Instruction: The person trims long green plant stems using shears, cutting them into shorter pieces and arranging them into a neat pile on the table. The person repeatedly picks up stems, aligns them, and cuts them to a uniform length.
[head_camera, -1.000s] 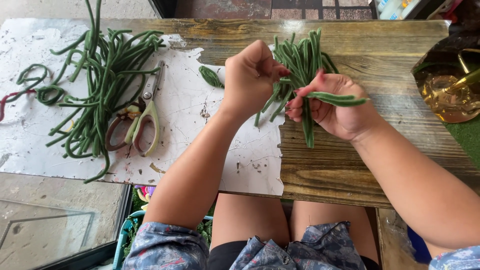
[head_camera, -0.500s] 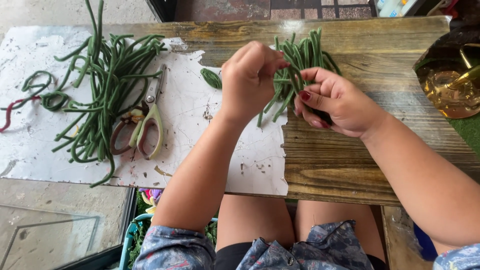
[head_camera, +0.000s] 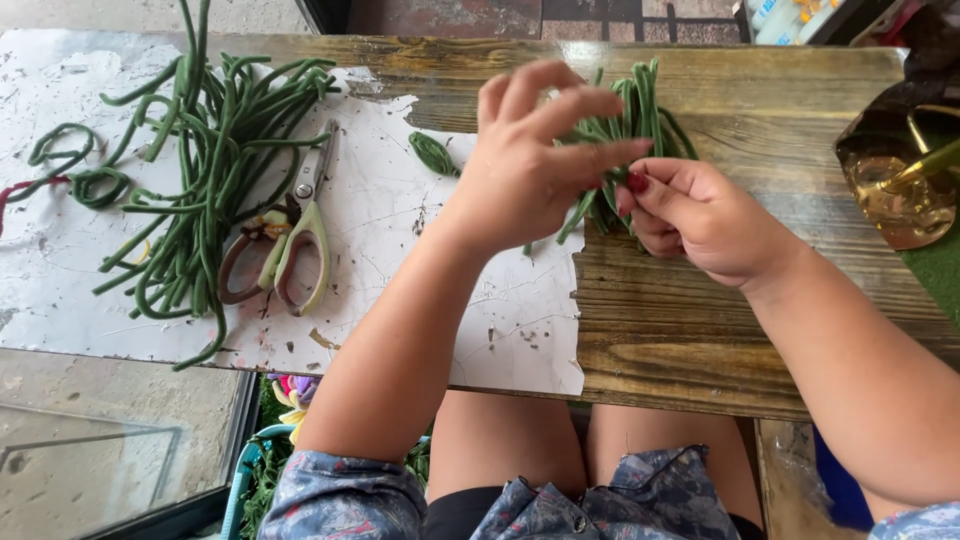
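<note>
I see my right hand (head_camera: 700, 220) closed around the lower end of a bunch of cut green stems (head_camera: 625, 125), thumb and fingers pinched together on them. The bunch fans upward and away from me over the bare wood of the surface (head_camera: 700, 330). My left hand (head_camera: 530, 170) is open, fingers spread and slightly curled, lying over the near side of the same bunch with the fingertips touching the stems just above the right hand's thumb; it clamps on nothing that I can make out.

Taking the bunch as landmark: just to its left lies one short green piece (head_camera: 433, 153) on a white, cracked sheet (head_camera: 420, 260) that covers the left part of the surface. Farther left on that sheet lie scissors (head_camera: 290, 240) with pale green and brown handles, blades pointing away from me. Beyond the scissors, well apart from the bunch, sprawls a loose pile of long green stems (head_camera: 200, 170). To the right of the bunch, at the edge of view, stands a brass-coloured dish (head_camera: 895, 200).
</note>
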